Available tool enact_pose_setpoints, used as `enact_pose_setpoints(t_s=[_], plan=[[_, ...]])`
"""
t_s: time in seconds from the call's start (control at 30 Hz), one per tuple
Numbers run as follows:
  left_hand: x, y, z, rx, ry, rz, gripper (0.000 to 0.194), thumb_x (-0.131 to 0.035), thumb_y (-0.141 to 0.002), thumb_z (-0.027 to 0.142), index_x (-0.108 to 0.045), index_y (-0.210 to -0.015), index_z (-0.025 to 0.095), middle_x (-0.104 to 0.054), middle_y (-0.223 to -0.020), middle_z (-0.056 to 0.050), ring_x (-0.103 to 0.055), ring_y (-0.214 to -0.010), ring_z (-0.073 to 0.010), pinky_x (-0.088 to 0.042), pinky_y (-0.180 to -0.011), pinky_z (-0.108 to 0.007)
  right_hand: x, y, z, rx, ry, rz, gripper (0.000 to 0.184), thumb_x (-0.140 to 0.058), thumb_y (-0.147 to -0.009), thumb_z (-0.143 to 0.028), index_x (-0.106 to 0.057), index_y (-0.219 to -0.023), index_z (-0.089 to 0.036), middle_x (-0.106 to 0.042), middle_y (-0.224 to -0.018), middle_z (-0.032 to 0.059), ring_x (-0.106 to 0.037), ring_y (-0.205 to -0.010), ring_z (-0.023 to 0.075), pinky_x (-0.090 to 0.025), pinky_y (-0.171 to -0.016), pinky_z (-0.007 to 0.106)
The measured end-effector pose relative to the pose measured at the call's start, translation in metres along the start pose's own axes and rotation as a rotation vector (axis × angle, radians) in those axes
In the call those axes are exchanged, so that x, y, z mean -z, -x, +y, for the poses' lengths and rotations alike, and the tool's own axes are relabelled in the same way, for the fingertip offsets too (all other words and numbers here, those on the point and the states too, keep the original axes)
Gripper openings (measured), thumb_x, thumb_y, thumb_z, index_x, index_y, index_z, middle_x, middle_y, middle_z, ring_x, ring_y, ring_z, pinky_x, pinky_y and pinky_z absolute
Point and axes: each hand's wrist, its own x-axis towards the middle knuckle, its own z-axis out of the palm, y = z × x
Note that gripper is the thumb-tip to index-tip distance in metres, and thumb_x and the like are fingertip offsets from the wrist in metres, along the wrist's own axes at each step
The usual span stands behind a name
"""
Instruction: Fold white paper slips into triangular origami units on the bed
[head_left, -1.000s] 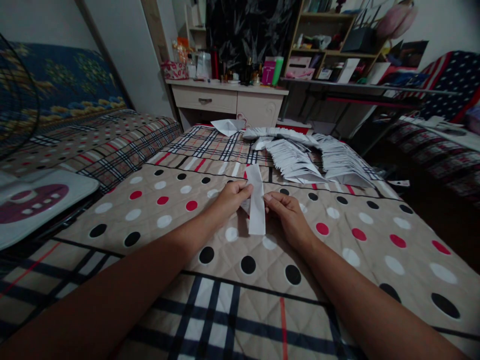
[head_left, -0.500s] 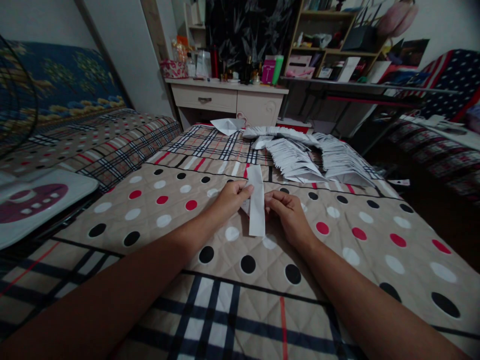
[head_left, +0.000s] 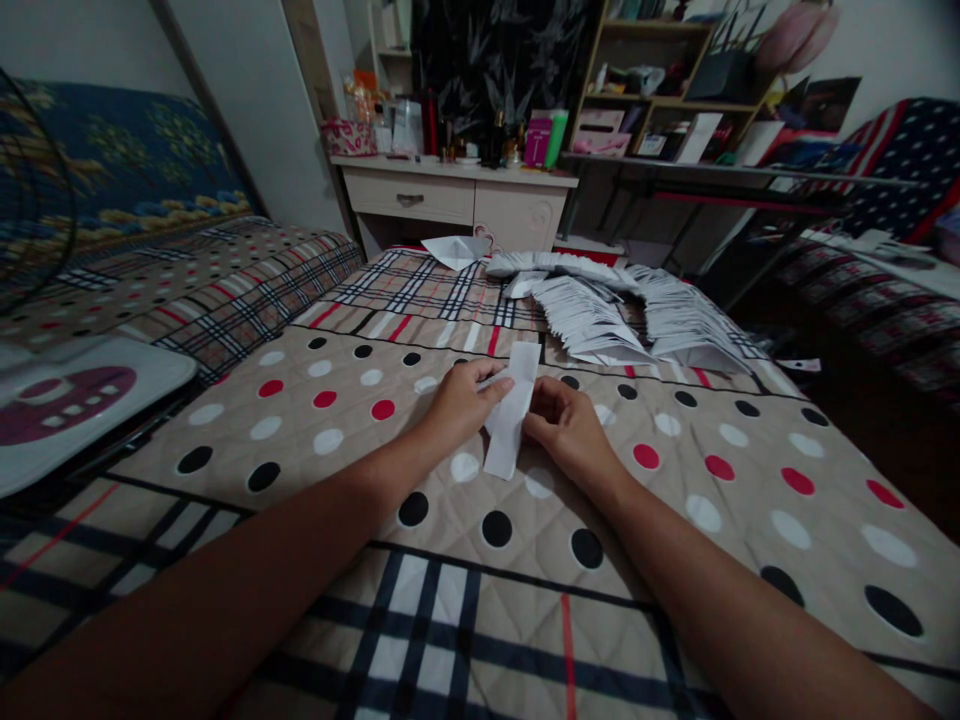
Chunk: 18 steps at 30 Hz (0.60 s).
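Observation:
A narrow folded strip of white paper [head_left: 514,410] is held between my two hands, low over the dotted bedspread [head_left: 442,530]. My left hand [head_left: 466,402] pinches its left edge, thumb on top of the paper and the fingers curled behind. On the other side my right hand [head_left: 568,425] is closed at the right edge, thumb against the fingertips; part of the grip is hidden by the paper. The strip leans, its top end tipped to the right. A paler flap shows beside it near my left thumb.
Past my hands lie fanned stacks of folded white papers [head_left: 592,320], with a second stack [head_left: 686,320] on the right. One loose sheet [head_left: 455,252] rests near the bed's far edge. A white dresser [head_left: 412,195] stands behind; a white and purple appliance [head_left: 90,400] is at left.
The paper strip has turned from nearly upright to a slant, its top going right and its bottom left. My left hand has shifted slightly right.

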Motion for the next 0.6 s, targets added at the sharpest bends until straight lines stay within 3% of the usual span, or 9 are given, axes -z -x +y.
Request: enact_pose_setpoints(t_s=[0.13, 0.23, 0.33, 0.4, 0.5, 0.6], plan=[[-0.001, -0.001, -0.002, -0.009, 0.103, -0.027, 0.026, -0.065, -0.076, 0.022, -0.064, -0.099, 0.010, -0.069, -0.102, -0.011, -0.064, -0.092, -0.0215, -0.050, -0.085, -0.033, 0.000, -0.001, 0.004, -0.009, -0.010, 0.014, 0.019, -0.071, -0.063, -0.025, -0.064, -0.078, -0.016, -0.067, -0.068, 0.0020, -0.059, -0.059, 0.0155, -0.046, -0.052, 0.024], [-0.004, 0.001, -0.001, -0.077, 0.092, -0.118, 0.050, -0.075, -0.068, 0.018, -0.058, -0.115, 0.011, -0.065, -0.113, -0.012, -0.062, -0.104, -0.0236, -0.050, -0.091, -0.035, 0.002, -0.001, 0.005, 0.009, -0.049, 0.090, 0.016, -0.071, -0.065, -0.028, -0.064, -0.072, -0.016, -0.068, -0.069, 0.0029, -0.058, -0.057, 0.0148, -0.046, -0.052, 0.024], [-0.005, 0.008, 0.007, -0.256, -0.152, -0.091, 0.083, -0.080, -0.063, 0.012, -0.042, -0.137, 0.020, -0.052, -0.134, -0.013, -0.052, -0.121, -0.0260, -0.047, -0.100, -0.041, 0.005, -0.002, 0.006, 0.037, -0.017, 0.195, 0.011, -0.067, -0.068, -0.026, -0.062, -0.068, -0.016, -0.064, -0.065, 0.0008, -0.055, -0.053, 0.0126, -0.042, -0.049, 0.022], [-0.004, 0.012, 0.015, -0.419, -0.379, -0.057, 0.092, -0.080, -0.064, 0.009, -0.035, -0.142, 0.026, -0.040, -0.144, -0.012, -0.043, -0.129, -0.0271, -0.042, -0.105, -0.045, 0.007, -0.002, 0.007, 0.066, 0.059, 0.238, 0.010, -0.065, -0.068, -0.024, -0.059, -0.064, -0.017, -0.059, -0.059, -0.0011, -0.050, -0.050, 0.0113, -0.038, -0.046, 0.022], [0.001, 0.017, 0.026, -0.662, -0.677, -0.080, 0.077, -0.079, -0.068, 0.008, -0.047, -0.134, 0.029, -0.029, -0.151, -0.010, -0.033, -0.137, -0.0301, -0.034, -0.110, -0.051, 0.009, -0.002, 0.009, 0.149, 0.169, 0.269, 0.012, -0.063, -0.069, -0.022, -0.055, -0.061, -0.018, -0.054, -0.056, -0.0027, -0.046, -0.050, 0.0104, -0.035, -0.047, 0.022], [0.005, 0.018, 0.032, -0.787, -0.855, -0.094, 0.049, -0.077, -0.072, 0.012, -0.061, -0.116, 0.026, -0.028, -0.153, -0.009, -0.030, -0.138, -0.0311, -0.031, -0.111, -0.052, 0.010, -0.002, 0.010, 0.184, 0.230, 0.322, 0.012, -0.062, -0.069, -0.021, -0.054, -0.061, -0.018, -0.051, -0.055, -0.0037, -0.043, -0.049, 0.0096, -0.031, -0.046, 0.022]])
